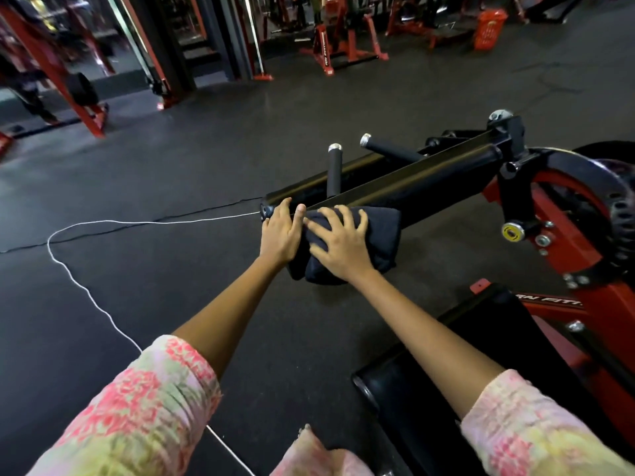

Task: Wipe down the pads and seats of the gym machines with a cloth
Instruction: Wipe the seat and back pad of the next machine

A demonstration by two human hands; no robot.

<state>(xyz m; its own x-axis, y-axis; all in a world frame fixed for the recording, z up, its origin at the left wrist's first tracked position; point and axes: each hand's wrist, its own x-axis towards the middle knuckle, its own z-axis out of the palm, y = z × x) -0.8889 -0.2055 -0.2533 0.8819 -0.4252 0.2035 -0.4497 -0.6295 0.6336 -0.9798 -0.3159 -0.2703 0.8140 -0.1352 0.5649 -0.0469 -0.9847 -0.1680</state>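
1. Head view: the right hand (338, 243) lies flat with fingers spread, pressing a dark cloth (376, 242) draped over the near end of a black roller pad (412, 187).
2. The left hand (280, 233) rests beside it, fingers nearly straight, on the pad's end.
3. The pad's long axis runs from lower left to upper right, toward the red machine frame (580, 255).

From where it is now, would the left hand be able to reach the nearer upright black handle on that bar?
Probably yes. The left hand rests on the end of the black bar, and the nearer handle rises from it just beyond the fingers, with nothing between. The cloth lies under the right hand, off to the side.
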